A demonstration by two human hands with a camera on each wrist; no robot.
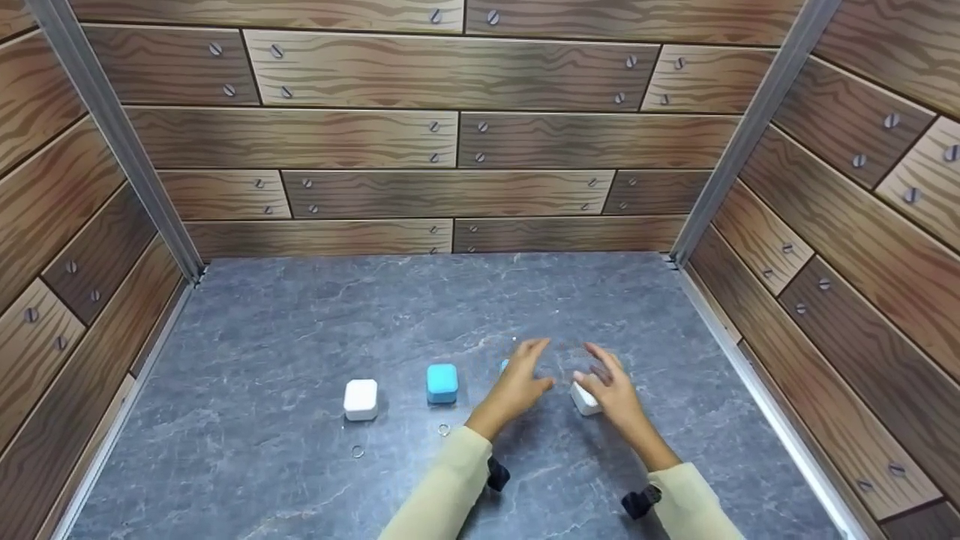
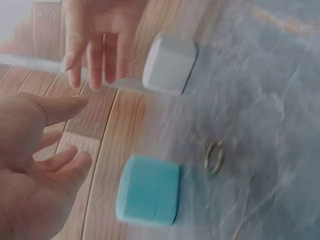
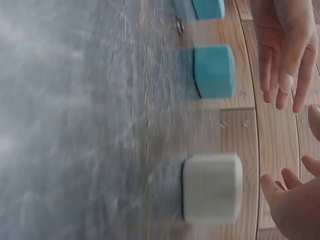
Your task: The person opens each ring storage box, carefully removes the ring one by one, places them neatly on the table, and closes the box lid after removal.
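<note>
My left hand is raised over the right middle of the tabletop, fingers apart and holding nothing. It partly hides a small blue box with rounded edges; the left wrist view shows this box in full. Opposite it, my right hand hovers with spread fingers, also holding nothing. Beneath and behind that hand stands a white rounded box, seen whole in the right wrist view as a white box. The palms face each other across a gap. A thin metal ring lies near the two boxes.
Left of the hands stand another blue box and another white box. A metal ring lies before the blue one, and a second ring before the white one. Wood-patterned walls enclose the grey marbled tabletop.
</note>
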